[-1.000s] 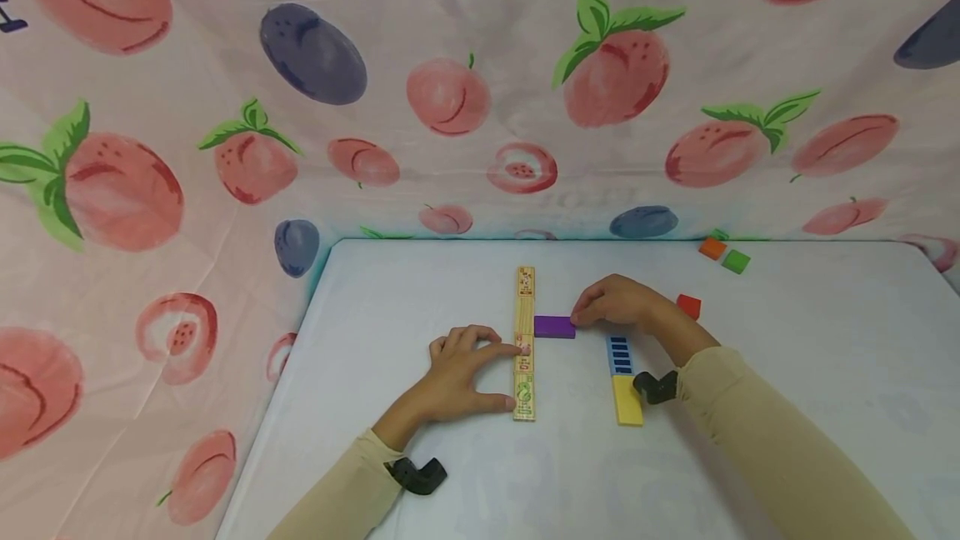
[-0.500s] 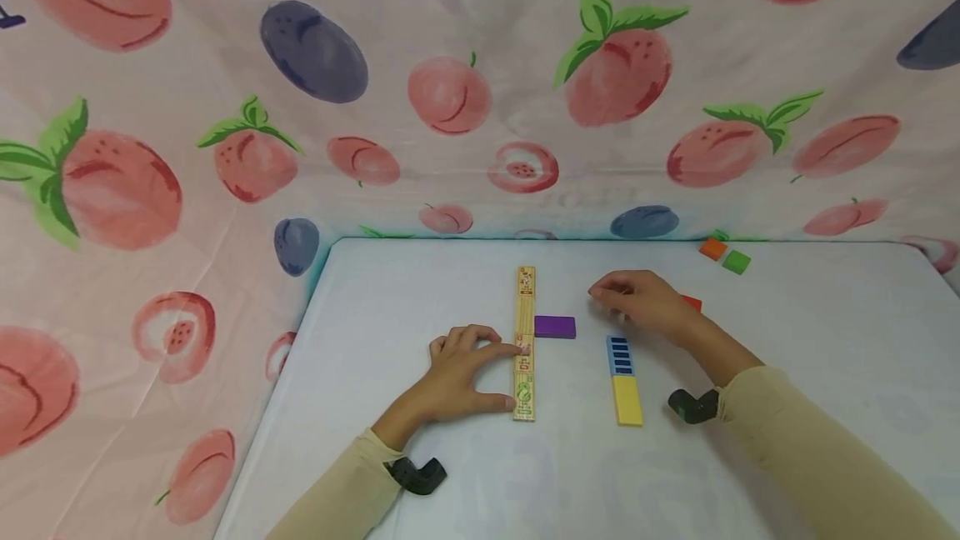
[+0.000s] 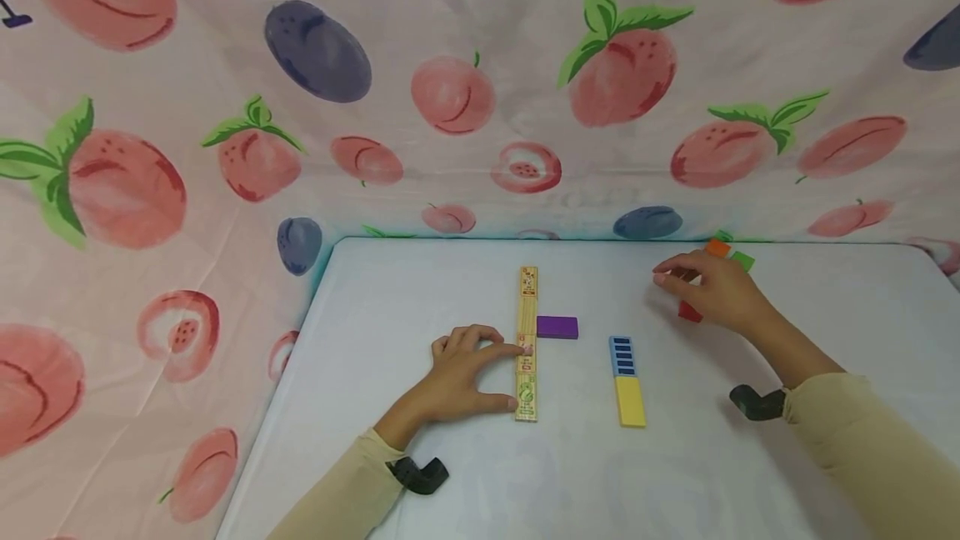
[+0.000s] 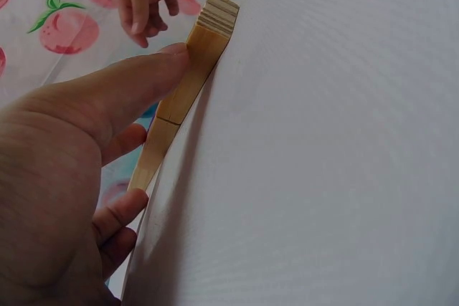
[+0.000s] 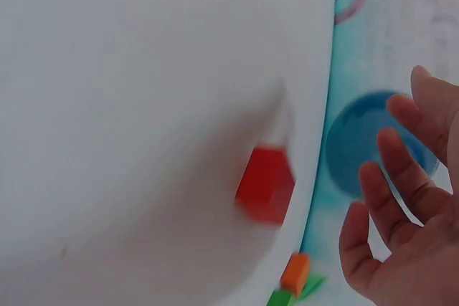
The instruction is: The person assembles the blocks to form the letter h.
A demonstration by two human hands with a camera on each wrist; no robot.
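Note:
A straight row of printed wooden domino blocks [image 3: 527, 388] runs away from me at mid table. My left hand [image 3: 459, 377] touches its left edge with thumb and index fingertip, the fingers spread and fairly straight. In the left wrist view the thumb [image 4: 136, 80] lies against the wooden blocks [image 4: 190, 80]. A purple block [image 3: 557, 327] sticks out sideways from the row's right side. My right hand [image 3: 722, 294] is over the back right of the table with loosely bent fingers, holding nothing. Beneath it is a red block [image 3: 689, 312], partly hidden; the right wrist view shows this red block [image 5: 265, 185] whole.
A light blue block with dark bars [image 3: 622, 356] and a yellow block [image 3: 631, 402] lie end to end, right of the row. Near the back edge are an orange block [image 3: 717, 248] and a green block [image 3: 743, 261]. A fruit-patterned cloth [image 3: 450, 23] hangs behind the white table [image 3: 390, 298].
My right hand has let go of the purple block beside the row and moved right and back, over the red block. The left hand has stayed at the row.

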